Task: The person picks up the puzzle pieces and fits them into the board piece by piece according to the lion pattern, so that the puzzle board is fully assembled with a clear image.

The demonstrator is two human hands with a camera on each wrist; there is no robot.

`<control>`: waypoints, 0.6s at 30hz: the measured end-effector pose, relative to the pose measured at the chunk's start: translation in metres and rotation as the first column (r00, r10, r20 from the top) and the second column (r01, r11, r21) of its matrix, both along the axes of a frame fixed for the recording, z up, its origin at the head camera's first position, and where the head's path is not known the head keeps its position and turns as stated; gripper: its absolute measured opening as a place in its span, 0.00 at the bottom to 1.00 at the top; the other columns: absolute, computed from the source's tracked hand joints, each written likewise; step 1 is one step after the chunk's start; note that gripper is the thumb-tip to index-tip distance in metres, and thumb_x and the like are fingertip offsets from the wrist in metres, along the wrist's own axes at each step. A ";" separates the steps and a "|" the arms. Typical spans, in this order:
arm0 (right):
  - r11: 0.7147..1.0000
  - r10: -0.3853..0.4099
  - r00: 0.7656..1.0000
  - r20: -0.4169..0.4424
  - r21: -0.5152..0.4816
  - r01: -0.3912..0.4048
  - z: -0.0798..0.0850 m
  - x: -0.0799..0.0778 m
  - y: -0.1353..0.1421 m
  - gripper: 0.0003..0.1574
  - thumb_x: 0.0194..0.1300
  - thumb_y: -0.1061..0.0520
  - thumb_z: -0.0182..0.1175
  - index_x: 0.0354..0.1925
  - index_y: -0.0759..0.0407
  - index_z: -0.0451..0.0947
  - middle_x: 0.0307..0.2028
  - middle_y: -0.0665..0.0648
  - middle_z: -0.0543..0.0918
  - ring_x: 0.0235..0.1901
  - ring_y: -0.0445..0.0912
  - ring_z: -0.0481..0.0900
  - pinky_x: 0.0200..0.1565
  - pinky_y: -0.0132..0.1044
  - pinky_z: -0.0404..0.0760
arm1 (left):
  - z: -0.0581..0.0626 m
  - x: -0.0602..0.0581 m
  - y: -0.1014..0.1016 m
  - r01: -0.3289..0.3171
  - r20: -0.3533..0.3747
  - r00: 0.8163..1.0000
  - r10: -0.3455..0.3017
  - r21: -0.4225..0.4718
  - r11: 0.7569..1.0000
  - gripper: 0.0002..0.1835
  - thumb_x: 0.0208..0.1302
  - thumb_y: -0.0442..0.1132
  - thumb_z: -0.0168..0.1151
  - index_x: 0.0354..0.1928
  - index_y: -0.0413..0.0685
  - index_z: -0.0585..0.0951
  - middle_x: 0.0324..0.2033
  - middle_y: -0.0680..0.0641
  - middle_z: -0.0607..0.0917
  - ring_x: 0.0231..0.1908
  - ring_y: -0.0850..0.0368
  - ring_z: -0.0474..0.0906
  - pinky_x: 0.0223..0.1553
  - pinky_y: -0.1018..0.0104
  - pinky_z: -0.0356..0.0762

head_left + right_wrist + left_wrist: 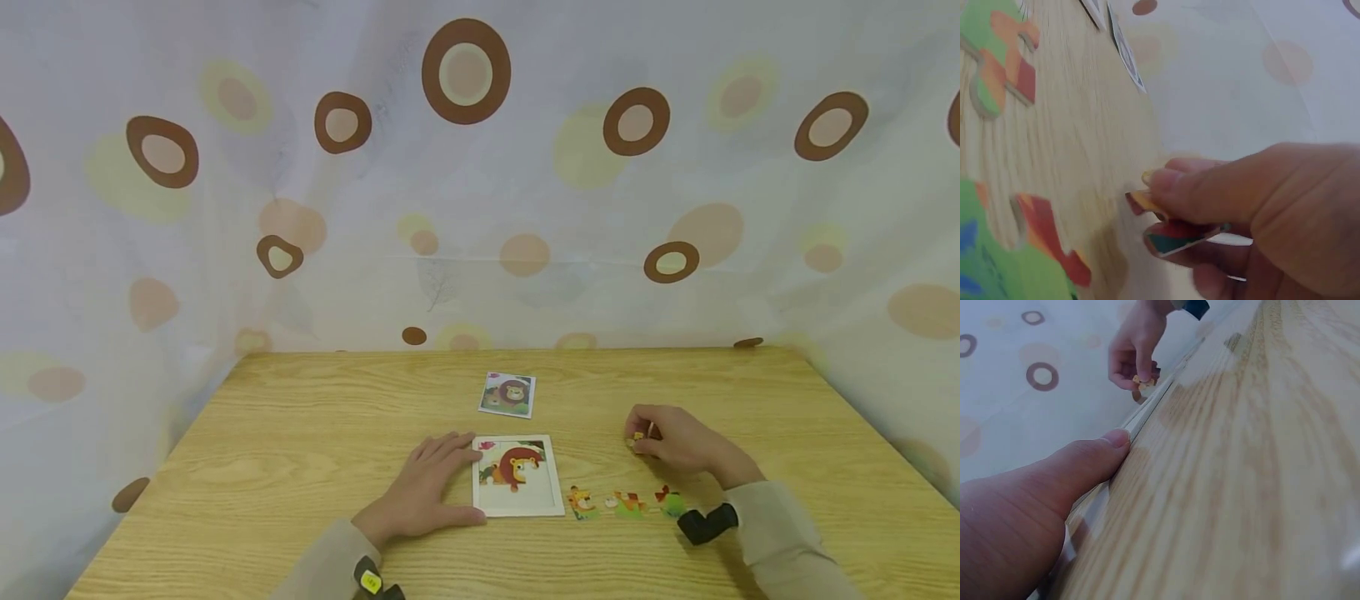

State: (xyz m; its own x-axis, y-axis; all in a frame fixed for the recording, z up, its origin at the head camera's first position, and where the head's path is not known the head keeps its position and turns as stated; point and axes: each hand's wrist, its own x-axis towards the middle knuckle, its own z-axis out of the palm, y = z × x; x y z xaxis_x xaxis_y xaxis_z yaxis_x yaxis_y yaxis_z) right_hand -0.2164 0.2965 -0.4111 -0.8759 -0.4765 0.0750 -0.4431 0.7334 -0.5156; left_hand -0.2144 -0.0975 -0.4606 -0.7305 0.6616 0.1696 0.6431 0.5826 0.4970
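Note:
A white-framed jigsaw tray (pixel 557 500) lies on the table, partly filled with a lion picture. My left hand (pixel 423 492) is spread flat along its left side, fingertips touching near the upper left corner and thumb (pixel 1094 462) at the lower left. Off to the right, my right hand (pixel 678 437) pinches a jigsaw piece (pixel 1175 237) between thumb and fingers, above the table; the fingers cover part of it. Below that hand lie three loose pieces in a row: a lion-faced piece (pixel 581 502), an orange and green piece (pixel 630 503) and a green and red piece (pixel 672 502).
Behind the tray lies a square picture card (pixel 507 395) with a lion on it. The wooden table (pixel 337 417) ends at a patterned curtain (pixel 465 208) at the back and sides. Each wrist wears a black camera mount (pixel 707 524).

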 end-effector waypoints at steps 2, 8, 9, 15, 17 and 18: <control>1.000 -0.003 1.000 -0.012 -0.028 0.002 -0.001 -0.001 -0.005 0.05 0.64 0.64 0.61 0.34 0.56 0.75 0.27 0.46 0.77 0.22 0.33 0.70 0.26 0.29 0.72 | 0.000 0.000 0.000 -0.001 0.002 1.000 0.001 0.000 1.000 0.40 0.55 0.67 0.62 0.66 0.54 0.70 0.72 0.48 0.62 0.73 0.44 0.51 0.71 0.38 0.43; 0.991 0.048 0.997 -0.064 -0.123 -0.055 -0.002 0.000 -0.027 0.05 0.64 0.60 0.62 0.39 0.59 0.77 0.27 0.48 0.82 0.18 0.32 0.71 0.21 0.28 0.72 | 0.000 -0.001 0.000 0.001 0.000 1.000 -0.001 0.001 1.000 0.40 0.55 0.67 0.62 0.66 0.55 0.70 0.72 0.48 0.62 0.72 0.44 0.52 0.71 0.38 0.43; 0.989 0.056 0.996 -0.064 -0.134 -0.065 -0.002 0.000 -0.031 0.07 0.65 0.60 0.62 0.41 0.59 0.77 0.28 0.48 0.82 0.18 0.32 0.71 0.21 0.28 0.72 | 0.000 -0.001 0.000 0.001 -0.003 1.000 -0.001 0.000 1.000 0.40 0.55 0.67 0.62 0.66 0.55 0.70 0.72 0.48 0.62 0.72 0.43 0.52 0.71 0.38 0.43; 0.979 0.097 0.995 -0.029 -0.177 -0.101 -0.002 0.002 -0.052 0.11 0.66 0.59 0.61 0.45 0.62 0.76 0.28 0.48 0.81 0.21 0.33 0.72 0.23 0.28 0.73 | 0.001 0.000 0.001 0.000 -0.004 1.000 0.000 0.003 1.000 0.40 0.54 0.67 0.63 0.65 0.54 0.70 0.72 0.49 0.62 0.72 0.44 0.53 0.71 0.38 0.43; 0.977 0.116 0.993 -0.027 -0.175 -0.119 -0.002 0.002 -0.058 0.10 0.66 0.60 0.61 0.45 0.63 0.75 0.28 0.48 0.81 0.21 0.33 0.71 0.24 0.28 0.72 | 0.001 0.000 0.001 -0.001 -0.003 1.000 0.001 0.003 1.000 0.40 0.54 0.67 0.63 0.65 0.54 0.70 0.72 0.49 0.62 0.72 0.44 0.53 0.71 0.38 0.43; 0.977 0.122 0.992 -0.025 -0.172 -0.124 -0.003 0.002 -0.060 0.10 0.66 0.60 0.61 0.45 0.62 0.75 0.29 0.48 0.81 0.21 0.32 0.70 0.24 0.28 0.72 | 0.001 0.000 0.001 -0.001 -0.002 1.000 0.001 0.003 1.000 0.40 0.55 0.67 0.63 0.66 0.54 0.70 0.72 0.49 0.62 0.72 0.44 0.52 0.71 0.38 0.43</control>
